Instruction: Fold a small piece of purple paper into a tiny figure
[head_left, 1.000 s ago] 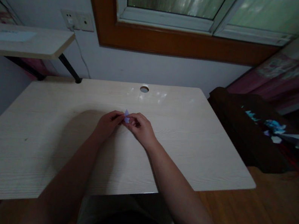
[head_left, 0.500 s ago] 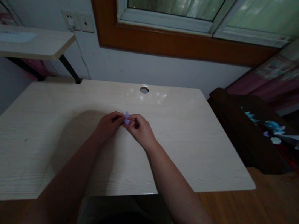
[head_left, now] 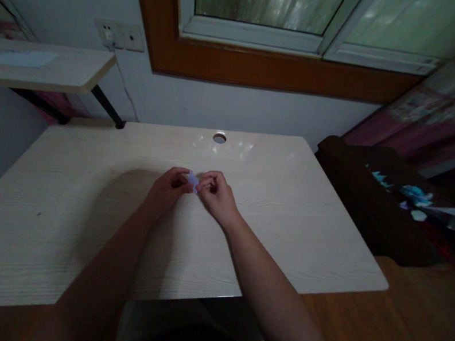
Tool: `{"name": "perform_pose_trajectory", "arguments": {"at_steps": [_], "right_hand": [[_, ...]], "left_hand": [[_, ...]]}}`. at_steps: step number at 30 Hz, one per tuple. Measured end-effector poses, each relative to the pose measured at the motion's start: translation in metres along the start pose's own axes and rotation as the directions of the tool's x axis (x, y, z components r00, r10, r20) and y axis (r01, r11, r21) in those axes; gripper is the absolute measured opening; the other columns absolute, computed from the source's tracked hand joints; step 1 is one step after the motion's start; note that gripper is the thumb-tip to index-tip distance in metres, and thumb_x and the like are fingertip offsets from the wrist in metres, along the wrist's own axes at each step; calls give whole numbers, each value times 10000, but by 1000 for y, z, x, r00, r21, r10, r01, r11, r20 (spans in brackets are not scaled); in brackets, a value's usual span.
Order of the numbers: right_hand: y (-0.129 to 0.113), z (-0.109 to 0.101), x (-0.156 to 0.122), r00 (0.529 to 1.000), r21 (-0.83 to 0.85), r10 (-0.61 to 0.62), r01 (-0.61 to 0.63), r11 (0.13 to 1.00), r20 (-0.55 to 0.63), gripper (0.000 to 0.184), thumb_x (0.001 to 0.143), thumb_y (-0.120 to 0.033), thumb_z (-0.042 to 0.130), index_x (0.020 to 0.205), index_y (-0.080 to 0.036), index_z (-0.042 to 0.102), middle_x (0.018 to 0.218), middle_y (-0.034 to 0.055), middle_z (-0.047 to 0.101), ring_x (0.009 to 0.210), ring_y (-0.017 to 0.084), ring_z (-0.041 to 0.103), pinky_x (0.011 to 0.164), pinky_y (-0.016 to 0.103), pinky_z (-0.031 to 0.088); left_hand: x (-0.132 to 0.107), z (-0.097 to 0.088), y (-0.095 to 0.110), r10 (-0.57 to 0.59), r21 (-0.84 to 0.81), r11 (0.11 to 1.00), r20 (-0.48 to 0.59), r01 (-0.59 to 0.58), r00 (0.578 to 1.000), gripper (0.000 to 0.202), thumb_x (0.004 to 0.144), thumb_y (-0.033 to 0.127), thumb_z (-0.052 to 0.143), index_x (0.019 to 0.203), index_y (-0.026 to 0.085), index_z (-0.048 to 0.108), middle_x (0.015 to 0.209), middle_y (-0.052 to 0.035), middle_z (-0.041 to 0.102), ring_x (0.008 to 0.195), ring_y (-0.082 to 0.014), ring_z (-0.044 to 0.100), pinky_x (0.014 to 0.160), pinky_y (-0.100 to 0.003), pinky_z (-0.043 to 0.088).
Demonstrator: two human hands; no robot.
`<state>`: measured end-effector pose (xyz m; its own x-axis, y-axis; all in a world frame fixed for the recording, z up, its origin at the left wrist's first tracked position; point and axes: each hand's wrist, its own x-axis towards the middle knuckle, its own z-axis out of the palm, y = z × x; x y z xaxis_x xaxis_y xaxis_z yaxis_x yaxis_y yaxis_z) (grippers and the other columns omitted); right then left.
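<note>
A small piece of folded purple paper is held between my two hands, just over the middle of the pale wooden desk. My left hand pinches it from the left with thumb and forefinger. On the other side, the fingertips of my right hand are closed on its right edge. The paper's lower part is partly covered by my fingers, and its exact folded shape is too small to make out.
A raised shelf with a sheet of paper stands at the back left. Near the desk's far edge is a round cable hole. Right of the desk, a dark brown piece of furniture carries blue and white paper scraps.
The purple paper has been turned in my fingers and shows more of its face. My right hand has shifted slightly to the right and up, with its grip changed.
</note>
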<state>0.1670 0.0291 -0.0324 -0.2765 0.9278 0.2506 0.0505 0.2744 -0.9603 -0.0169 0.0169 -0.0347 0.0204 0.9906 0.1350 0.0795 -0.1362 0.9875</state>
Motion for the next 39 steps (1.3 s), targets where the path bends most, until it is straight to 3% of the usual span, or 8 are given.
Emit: {"name": "perform_pose_trajectory", "arguments": {"at_steps": [11,18,28,34,39], "right_hand": [[0,-1,0,1000,-6,-9,9,1000,-18,236,858,-286,633,1053,-241,507,861,-3,677,781,159,652,730,300,496],[-2,-1,0,1000,14,-21,21,1000,21,279,843,-282,680,1096,-243,568,844,-5,680,759,152,652,716,293,504],[1,1,0,1000,-19,0,0,1000,1,318,817,-328,716,1063,-249,532,826,-14,673,710,144,625,706,296,506],[3,-1,0,999,-9,-21,21,1000,35,226,843,-317,681,1038,-236,598,846,3,663,735,141,618,695,282,493],[3,-2,0,998,-1,-33,33,999,53,207,866,-300,649,1058,-223,655,858,10,661,762,138,619,702,269,482]], "left_hand": [[-2,4,8,-12,-61,998,-1,12,1000,631,764,309,771,1317,188,492,762,25,679,731,-158,691,764,-313,533],[1,1,6,27,7,1000,-17,-27,999,668,793,313,746,1373,188,440,813,11,672,772,-148,655,786,-304,504],[0,2,8,-17,31,999,-9,17,1000,727,741,280,777,1383,192,445,708,52,595,628,-113,558,617,-238,417],[-1,4,12,-51,-30,998,-26,50,998,634,707,258,774,1284,197,517,676,62,590,613,-110,556,604,-231,414],[1,2,8,-69,-42,997,-6,68,998,288,791,351,694,1023,185,646,762,9,657,712,-140,636,723,-282,500]]}}
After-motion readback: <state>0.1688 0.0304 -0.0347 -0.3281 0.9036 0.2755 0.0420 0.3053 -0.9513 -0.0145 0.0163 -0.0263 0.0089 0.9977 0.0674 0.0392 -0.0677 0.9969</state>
